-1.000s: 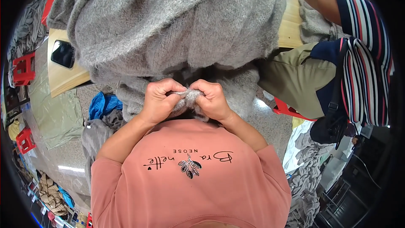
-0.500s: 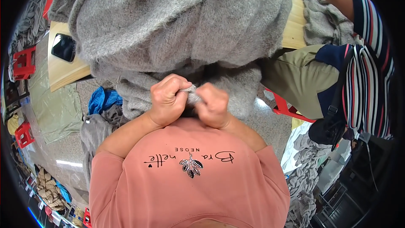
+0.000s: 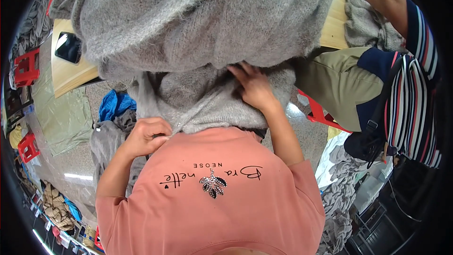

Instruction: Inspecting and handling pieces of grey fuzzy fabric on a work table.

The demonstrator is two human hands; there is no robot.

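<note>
A large heap of fluffy grey knit fabric [image 3: 203, 28] fills the tabletop before me, and part of it hangs down over my lap. My left hand [image 3: 148, 136] is closed, pinching a corner of the grey knit garment [image 3: 207, 101] close to my shirt. From that corner a seam or edge runs slantwise up toward my right hand [image 3: 255, 87]. That hand lies on the garment with its fingers apart, the tips at the shadowed fold under the overhanging heap. Whether the heap and the piece on my lap are one garment, I cannot tell.
A black phone [image 3: 68, 47] lies on the wooden table [image 3: 71, 78] at the left. Close on my right sits a co-worker in striped clothing [image 3: 410, 104], one arm reaching toward the table. Red stools [image 3: 27, 67] and a blue cloth [image 3: 115, 105] are off to the left.
My hands were together at the middle, bunching a bit of grey knit. They have parted: the left came down and left, the right went up and right, and the fabric is spread between them.
</note>
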